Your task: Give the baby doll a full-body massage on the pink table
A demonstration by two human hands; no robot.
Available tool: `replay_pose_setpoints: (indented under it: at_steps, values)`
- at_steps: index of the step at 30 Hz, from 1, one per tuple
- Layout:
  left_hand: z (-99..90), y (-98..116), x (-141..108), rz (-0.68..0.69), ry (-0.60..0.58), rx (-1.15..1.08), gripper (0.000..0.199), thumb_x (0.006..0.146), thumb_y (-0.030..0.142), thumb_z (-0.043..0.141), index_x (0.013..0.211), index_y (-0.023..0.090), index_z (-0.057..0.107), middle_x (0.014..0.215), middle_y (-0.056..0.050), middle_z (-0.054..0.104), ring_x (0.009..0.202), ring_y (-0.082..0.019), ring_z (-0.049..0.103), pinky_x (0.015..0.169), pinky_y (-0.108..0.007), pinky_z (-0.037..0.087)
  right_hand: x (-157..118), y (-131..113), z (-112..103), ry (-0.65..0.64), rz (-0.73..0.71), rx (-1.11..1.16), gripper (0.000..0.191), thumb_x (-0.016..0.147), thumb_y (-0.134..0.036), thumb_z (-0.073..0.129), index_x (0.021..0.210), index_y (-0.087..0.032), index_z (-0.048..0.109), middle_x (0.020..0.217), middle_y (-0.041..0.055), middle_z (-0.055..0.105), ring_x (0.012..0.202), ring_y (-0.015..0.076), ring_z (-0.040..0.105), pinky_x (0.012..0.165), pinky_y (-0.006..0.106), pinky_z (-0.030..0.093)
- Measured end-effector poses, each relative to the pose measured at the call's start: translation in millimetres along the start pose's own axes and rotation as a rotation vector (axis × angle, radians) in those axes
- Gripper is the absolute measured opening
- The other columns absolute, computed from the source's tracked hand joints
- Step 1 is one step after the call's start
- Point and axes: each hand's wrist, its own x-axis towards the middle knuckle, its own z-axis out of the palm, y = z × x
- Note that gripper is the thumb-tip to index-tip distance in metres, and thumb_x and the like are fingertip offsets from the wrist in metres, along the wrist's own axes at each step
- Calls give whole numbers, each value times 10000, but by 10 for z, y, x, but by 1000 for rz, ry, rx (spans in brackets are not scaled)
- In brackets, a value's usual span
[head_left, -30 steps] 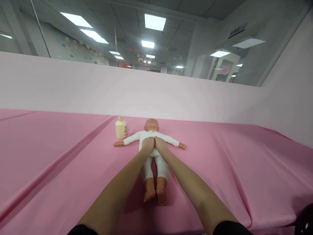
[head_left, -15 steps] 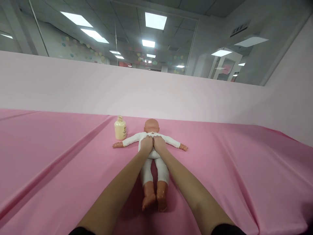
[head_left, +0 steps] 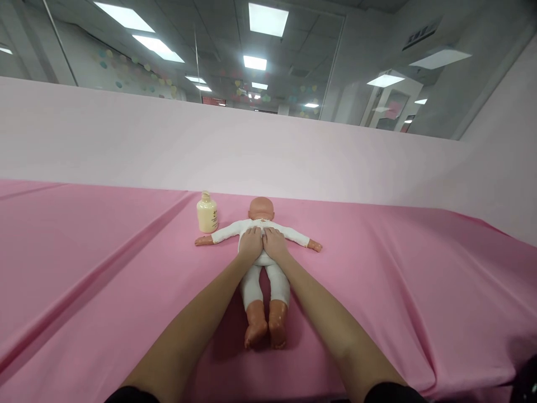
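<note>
Creased pink cloth (head_left: 138, 280) bears the doll (head_left: 264, 259) — pale wall (head_left: 268, 151) and glass (head_left: 293, 67) beyond.

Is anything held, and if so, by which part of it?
Nothing looks gripped; the left hand and right hand rest on the back of the doll.

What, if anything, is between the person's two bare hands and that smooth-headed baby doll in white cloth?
Nothing visible: the left hand and the right hand rest on the back of the white-clothed, face-down baby doll. The pale yellow, round-shouldered bottle stands off to the left, clear of both hands.
</note>
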Motion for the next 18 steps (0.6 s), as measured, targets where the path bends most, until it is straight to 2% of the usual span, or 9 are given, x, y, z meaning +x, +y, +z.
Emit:
replay_pose_setpoints:
  at_steps: [3,5,8,11,15,16,18]
  values:
    - [4,-90,-202,50,-17,-41,447,937,244,364,1376,162,384,1474,-110,353,1360,-272,302,1075,-427,283,-226,31,-37,-45,-52,32,495,963,-342,330,1425,-165,339,1493,103,336,1354,232,319,1084,382,257]
    - [7,-167,-314,86,-42,-89,499,945,290,355,1432,190,317,1516,-90,281,1400,-280,232,1095,-464,262,-363,58,-61,-89,-79,60,555,970,-412,294,1467,-167,260,1541,94,227,1412,242,214,1111,415,215]
    - [12,-259,-394,119,-67,-153,516,956,350,346,1453,227,281,1530,-73,249,1417,-279,194,1099,-497,265,-477,77,-93,-120,-88,93,583,974,-471,245,1481,-184,229,1556,83,173,1431,244,168,1117,441,203]
    - [30,-307,-393,86,-73,-218,515,959,367,352,1449,227,276,1541,-74,218,1427,-263,161,1113,-487,259,-473,67,-117,-122,-72,114,565,972,-463,264,1477,-211,237,1553,71,187,1429,239,175,1111,446,214]
    - [65,-352,-374,-123,-34,-279,543,965,391,335,1432,125,257,1539,-158,178,1423,-261,175,1110,-442,276,-328,69,-163,-80,-61,164,488,955,-437,345,1409,-258,357,1491,63,342,1368,229,301,1099,445,226]
    - [69,-362,-373,-170,-27,-275,537,965,391,332,1414,102,272,1523,-183,214,1413,-268,206,1100,-440,284,-271,83,-179,-51,-54,172,456,950,-425,359,1373,-259,402,1452,66,397,1334,225,347,1100,448,217]
    - [64,-381,-373,-237,-29,-254,478,967,391,320,1331,85,375,1430,-214,384,1352,-288,330,1063,-453,312,-139,132,-218,24,-13,166,397,945,-401,373,1300,-251,466,1372,74,478,1277,221,401,1105,466,181]
